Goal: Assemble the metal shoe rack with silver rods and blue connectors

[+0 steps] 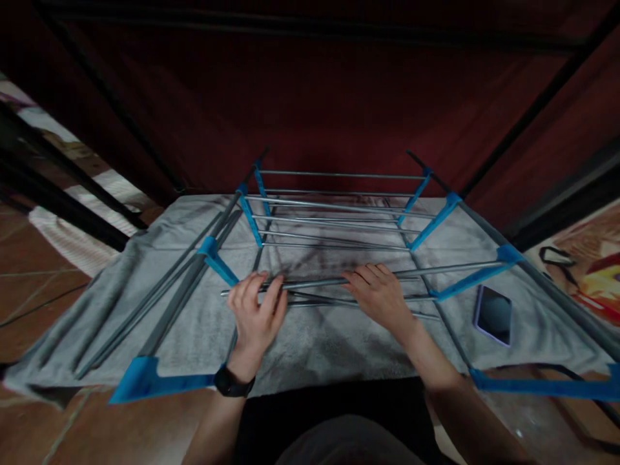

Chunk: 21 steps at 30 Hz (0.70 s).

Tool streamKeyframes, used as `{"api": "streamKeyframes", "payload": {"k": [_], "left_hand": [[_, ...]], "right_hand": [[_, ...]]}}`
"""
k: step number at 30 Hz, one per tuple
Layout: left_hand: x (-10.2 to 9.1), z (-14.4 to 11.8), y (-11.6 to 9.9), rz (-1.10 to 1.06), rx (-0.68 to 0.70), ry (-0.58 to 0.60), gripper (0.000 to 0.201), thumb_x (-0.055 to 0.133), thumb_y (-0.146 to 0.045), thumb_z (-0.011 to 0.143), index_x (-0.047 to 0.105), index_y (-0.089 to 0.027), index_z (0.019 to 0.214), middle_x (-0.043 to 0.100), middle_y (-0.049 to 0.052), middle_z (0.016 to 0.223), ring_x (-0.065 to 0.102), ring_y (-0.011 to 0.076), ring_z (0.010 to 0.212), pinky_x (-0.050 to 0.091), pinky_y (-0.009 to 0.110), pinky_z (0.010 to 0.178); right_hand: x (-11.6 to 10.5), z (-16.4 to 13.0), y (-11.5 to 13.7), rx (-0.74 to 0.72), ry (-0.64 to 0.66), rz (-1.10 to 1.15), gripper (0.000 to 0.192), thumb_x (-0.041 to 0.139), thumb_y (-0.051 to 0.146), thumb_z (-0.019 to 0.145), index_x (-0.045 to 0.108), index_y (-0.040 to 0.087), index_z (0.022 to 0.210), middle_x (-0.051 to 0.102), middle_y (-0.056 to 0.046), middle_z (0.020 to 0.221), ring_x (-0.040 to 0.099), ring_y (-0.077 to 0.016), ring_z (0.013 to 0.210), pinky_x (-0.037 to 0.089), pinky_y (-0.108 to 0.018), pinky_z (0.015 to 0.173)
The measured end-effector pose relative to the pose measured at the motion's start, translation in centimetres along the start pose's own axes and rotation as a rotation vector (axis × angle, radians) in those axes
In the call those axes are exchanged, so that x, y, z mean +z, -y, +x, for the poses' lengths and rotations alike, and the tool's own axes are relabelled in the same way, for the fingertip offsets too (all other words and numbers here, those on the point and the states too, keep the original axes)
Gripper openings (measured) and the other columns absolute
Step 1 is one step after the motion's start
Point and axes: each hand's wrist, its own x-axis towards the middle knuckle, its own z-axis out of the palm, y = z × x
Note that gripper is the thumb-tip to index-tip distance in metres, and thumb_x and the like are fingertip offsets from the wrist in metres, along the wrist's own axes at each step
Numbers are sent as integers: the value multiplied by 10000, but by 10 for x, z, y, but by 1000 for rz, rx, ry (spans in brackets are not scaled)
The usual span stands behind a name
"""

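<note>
Grey cloth (334,339), rods (317,282) under fingers (369,276).

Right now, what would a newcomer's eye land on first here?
The bright blue brackets stand out first, along both sides of the metal frame over the grey cloth. Next come the left hand and right hand, curled over metal rods near the centre. A phone lies on the cloth at the right.

A gray blanket (339,349) spreads beneath the left hand (256,309) and right hand (380,297). A smartphone in a purple case (493,315) lies right of them, a dark red panel (329,103) stands beyond, and striped cloth (72,242) and tiled floor (97,433) show far left.
</note>
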Motion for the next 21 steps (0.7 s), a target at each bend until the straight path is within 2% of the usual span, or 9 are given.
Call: {"api": "streamKeyframes", "payload": {"k": [5, 8, 10, 13, 17, 21], "left_hand": [[-5, -41, 6, -73, -397, -238, 291, 650, -256, 853, 569, -200, 1127, 553, 126, 1152, 539, 274, 1165, 426, 488, 1036], [0, -43, 20, -109, -704, -356, 305, 580, -284, 892, 507, -210, 1179, 555, 113, 1173, 554, 239, 1138, 477, 435, 992], [7, -37, 31, -158, -845, -398, 313, 528, -290, 911, 483, -226, 1215, 566, 111, 1207, 578, 221, 1131, 508, 389, 955], [18, -21, 42, -268, -892, -411, 336, 480, -259, 911, 488, -232, 1245, 592, 118, 1261, 602, 215, 1157, 506, 377, 991], [25, 0, 44, -422, -824, -414, 400, 475, -211, 878, 528, -215, 1274, 612, 130, 1309, 610, 227, 1194, 476, 409, 1069], [25, 7, 48, -451, -781, -420, 451, 525, -199, 851, 553, -190, 1301, 619, 145, 1341, 610, 240, 1231, 466, 409, 1095]], "right_hand": [[3, -2, -3, -37, -4, -29, 202, 554, 315, 1016, 695, 200, 1103, 671, -54, 890, 552, -198, 828, 330, -350, 767], [5, -1, -4, -51, -15, -48, 205, 549, 311, 1018, 692, 188, 1097, 669, -54, 883, 548, -199, 827, 326, -349, 762], [5, 0, -5, -51, -21, -55, 203, 550, 308, 1017, 690, 187, 1101, 668, -51, 883, 550, -201, 832, 327, -349, 768], [5, 2, -5, -41, -25, -58, 203, 542, 297, 1019, 688, 187, 1109, 668, -49, 878, 546, -199, 825, 328, -349, 770], [6, 6, -6, -20, -45, -63, 204, 535, 292, 1019, 689, 185, 1098, 674, -55, 876, 541, -202, 812, 330, -351, 763], [8, 10, -7, -6, -62, -81, 203, 536, 293, 1016, 686, 185, 1100, 681, -63, 890, 550, -208, 822, 333, -351, 770]]}}
